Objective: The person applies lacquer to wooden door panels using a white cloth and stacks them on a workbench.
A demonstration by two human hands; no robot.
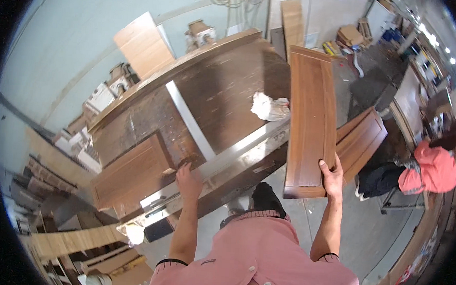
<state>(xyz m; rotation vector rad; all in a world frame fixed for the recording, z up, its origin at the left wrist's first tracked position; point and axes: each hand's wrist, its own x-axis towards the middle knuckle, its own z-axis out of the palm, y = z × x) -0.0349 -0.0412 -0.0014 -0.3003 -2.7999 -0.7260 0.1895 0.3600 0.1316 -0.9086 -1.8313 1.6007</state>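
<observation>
A tall brown wooden cabinet door (312,111) with a framed panel stands upright at the right end of the workbench. My right hand (332,180) grips its lower right edge, thumb on the front face and the other fingers behind. My left hand (189,180) is over the bench's near edge, fingers drawn together; what they hold, if anything, is too small to make out. Just left of it, a second wooden door (133,173) lies on the workbench (231,81). A pale metal strip (190,120) crosses the bench top beyond my left hand.
A crumpled white bag (269,107) lies on the bench near the upright door. More brown panels (361,142) lean behind that door. To the right, a person in a coral top (433,167) is bent low. Shelves with boards (73,243) stand at lower left.
</observation>
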